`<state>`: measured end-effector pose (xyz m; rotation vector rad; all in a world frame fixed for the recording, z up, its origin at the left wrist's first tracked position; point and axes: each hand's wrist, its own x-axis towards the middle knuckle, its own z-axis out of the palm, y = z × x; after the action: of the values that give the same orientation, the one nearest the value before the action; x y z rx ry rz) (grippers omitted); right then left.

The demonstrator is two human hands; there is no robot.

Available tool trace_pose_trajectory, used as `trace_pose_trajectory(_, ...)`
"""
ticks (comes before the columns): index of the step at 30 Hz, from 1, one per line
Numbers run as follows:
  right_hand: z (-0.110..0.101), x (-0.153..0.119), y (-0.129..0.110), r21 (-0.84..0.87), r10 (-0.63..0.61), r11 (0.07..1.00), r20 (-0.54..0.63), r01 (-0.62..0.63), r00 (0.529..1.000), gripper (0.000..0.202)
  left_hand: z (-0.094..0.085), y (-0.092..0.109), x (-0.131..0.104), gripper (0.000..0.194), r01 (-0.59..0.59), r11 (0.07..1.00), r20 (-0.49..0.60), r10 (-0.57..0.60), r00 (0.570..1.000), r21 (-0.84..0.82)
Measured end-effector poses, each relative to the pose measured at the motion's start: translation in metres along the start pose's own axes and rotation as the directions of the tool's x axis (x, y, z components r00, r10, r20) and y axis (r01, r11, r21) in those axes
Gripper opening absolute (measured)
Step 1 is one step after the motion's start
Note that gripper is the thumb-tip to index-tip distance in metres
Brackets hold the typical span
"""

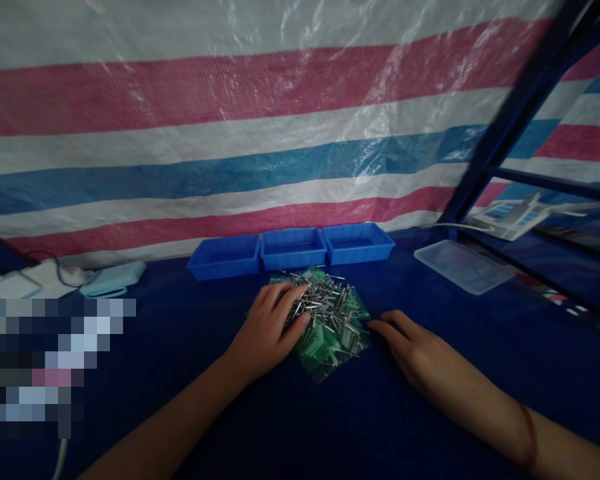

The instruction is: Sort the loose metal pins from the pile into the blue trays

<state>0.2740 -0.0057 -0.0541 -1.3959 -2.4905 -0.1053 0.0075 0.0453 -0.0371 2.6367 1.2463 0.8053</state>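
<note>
A heap of thin silver metal pins lies mixed with small green pieces on a clear plastic sheet or bag. My left hand rests against the heap's left side, its fingers and thumb apart around some pins. Whether a pin is between the fingertips is too small to tell. Just off the heap's right edge, my right hand lies low over the table with its fingers stretched out and nothing visible in them.
Three blue trays stand in a row behind the heap on the dark blue table. A clear plastic lid lies at the right. At the left are a light blue case and white items. A striped sheet hangs behind.
</note>
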Motion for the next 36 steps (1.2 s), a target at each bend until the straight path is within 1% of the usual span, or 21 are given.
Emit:
trace_pose_trajectory(2, 0.0004, 0.0016, 0.0001, -0.023, -0.004, 1.0, 0.0, 0.004, 1.0, 0.035, 0.0004, -0.0005, -0.0002, 0.038, -0.004, 1.0, 0.006, 0.004, 1.0, 0.002)
trace_pose_trajectory(6, -0.0013, 0.0045, -0.0006, -0.005, 0.024, 1.0, 0.009, -0.024, 1.0, 0.023, 0.0008, -0.0009, 0.0003, 0.038, -0.008, 1.0, 0.013, 0.008, 1.0, 0.01)
trace_pose_trajectory(10, -0.0036, 0.0058, -0.0011, -0.05, 0.034, 0.998, 0.012, -0.034, 0.999, 0.027, 0.0005, -0.0006, 0.0018, 0.038, -0.008, 1.0, 0.027, 0.007, 1.0, 0.011)
trace_pose_trajectory(15, -0.0047, 0.0056, -0.0033, -0.11, -0.01, 0.994, -0.059, 0.003, 0.998, 0.032, -0.0012, -0.0012, 0.0015, 0.04, -0.009, 1.0, 0.055, 0.008, 0.998, 0.012)
trace_pose_trajectory(19, -0.0041, 0.0035, -0.0063, -0.179, -0.045, 0.984, -0.116, 0.024, 0.992, 0.033, -0.0027, -0.0012, 0.0002, 0.04, -0.015, 1.0, 0.07, 0.014, 0.997, 0.013)
trace_pose_trajectory(23, -0.0043, 0.0021, -0.009, -0.254, -0.104, 0.964, -0.099, 0.076, 0.99, 0.027, -0.0036, -0.0011, -0.0005, 0.045, -0.011, 1.0, 0.071, 0.011, 0.997, 0.007)
trace_pose_trajectory(25, -0.0049, 0.0012, -0.0096, -0.265, -0.124, 0.959, -0.085, 0.097, 0.989, 0.024, -0.0038, -0.0014, -0.0007, 0.048, -0.015, 1.0, 0.074, 0.015, 0.997, -0.001)
trace_pose_trajectory(30, -0.0067, -0.0003, -0.0092, -0.188, -0.198, 0.966, -0.088, 0.179, 0.976, 0.022, -0.0032, -0.0021, -0.0011, 0.048, -0.025, 1.0, 0.068, 0.026, 0.997, -0.007)
trace_pose_trajectory(32, -0.0073, 0.0004, -0.0081, -0.128, -0.193, 0.976, -0.116, 0.178, 0.974, 0.025, -0.0027, -0.0027, -0.0016, 0.048, -0.031, 1.0, 0.067, 0.031, 0.997, -0.007)
trace_pose_trajectory(34, -0.008, 0.0019, -0.0057, -0.008, -0.132, 0.991, -0.148, 0.133, 0.98, 0.028, -0.0025, -0.0033, -0.0019, 0.048, -0.034, 0.999, 0.064, 0.035, 0.997, -0.005)
trace_pose_trajectory(36, -0.0094, 0.0045, -0.002, 0.178, -0.02, 0.983, -0.16, 0.049, 0.987, 0.028, -0.0026, -0.0035, -0.0019, 0.048, -0.034, 0.999, 0.069, 0.035, 0.997, -0.005)
